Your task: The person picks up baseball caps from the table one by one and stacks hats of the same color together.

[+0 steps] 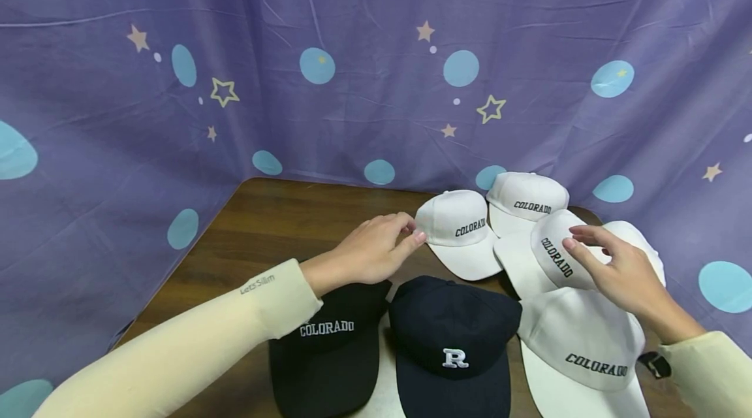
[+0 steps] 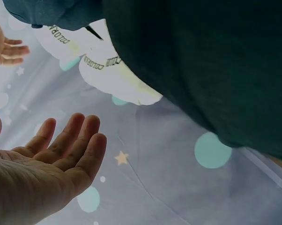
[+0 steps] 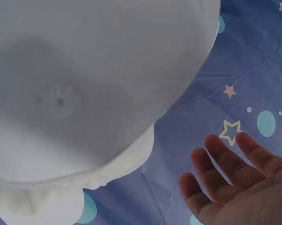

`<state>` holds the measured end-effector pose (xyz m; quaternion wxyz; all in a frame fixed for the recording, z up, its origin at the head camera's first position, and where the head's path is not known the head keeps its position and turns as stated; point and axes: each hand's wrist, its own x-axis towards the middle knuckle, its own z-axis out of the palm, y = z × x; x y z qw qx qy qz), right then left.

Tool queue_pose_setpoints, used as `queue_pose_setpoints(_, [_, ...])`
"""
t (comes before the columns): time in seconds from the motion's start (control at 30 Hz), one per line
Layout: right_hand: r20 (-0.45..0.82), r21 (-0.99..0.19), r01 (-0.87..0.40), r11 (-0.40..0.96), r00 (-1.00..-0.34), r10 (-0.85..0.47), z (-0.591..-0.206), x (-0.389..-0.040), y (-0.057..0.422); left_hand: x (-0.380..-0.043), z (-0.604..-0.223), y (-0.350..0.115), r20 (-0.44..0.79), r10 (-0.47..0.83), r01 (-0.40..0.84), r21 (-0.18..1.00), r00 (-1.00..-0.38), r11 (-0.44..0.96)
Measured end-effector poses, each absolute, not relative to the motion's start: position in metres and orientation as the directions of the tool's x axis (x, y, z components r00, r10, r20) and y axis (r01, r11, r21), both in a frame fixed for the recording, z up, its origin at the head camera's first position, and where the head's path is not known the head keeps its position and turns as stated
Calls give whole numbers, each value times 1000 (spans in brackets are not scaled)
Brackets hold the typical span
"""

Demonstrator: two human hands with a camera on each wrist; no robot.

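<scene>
My left hand (image 1: 376, 248) hovers with relaxed fingers beside a white baseball cap (image 1: 449, 219), its fingertips overlapping the crown's left edge in the head view. Nothing is in its palm in the left wrist view. My right hand (image 1: 625, 274) hangs over the white caps at the right, fingers loosely bent and holding nothing. Below it lie a front white cap (image 1: 578, 330) and a tilted white cap (image 1: 555, 251), both lettered COLORADO. Closer to me sit a black COLORADO cap (image 1: 329, 359), partly behind my left sleeve, and a navy cap (image 1: 455, 320) with a white R.
Another white cap (image 1: 529, 196) stands at the back, and one more white cap (image 1: 643, 245) is partly hidden behind my right hand. The brown wooden table (image 1: 282, 222) meets a purple patterned curtain (image 1: 364, 117). A small black object (image 1: 655, 364) lies near my right sleeve.
</scene>
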<state>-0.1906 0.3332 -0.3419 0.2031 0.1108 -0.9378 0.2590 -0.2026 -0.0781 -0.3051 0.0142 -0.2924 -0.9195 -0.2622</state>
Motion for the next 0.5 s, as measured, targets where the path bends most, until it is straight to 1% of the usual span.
queue_pose_setpoints(0.3, [406, -426, -289, 857, -908, -104, -339, -201, 340, -203, -308, -98, 174, 486, 503, 489, -857, 713])
queue_pose_setpoints(0.5, [346, -402, -224, 888, -935, -80, -336, -209, 344, -203, -312, -111, 194, 466, 496, 496, -863, 712])
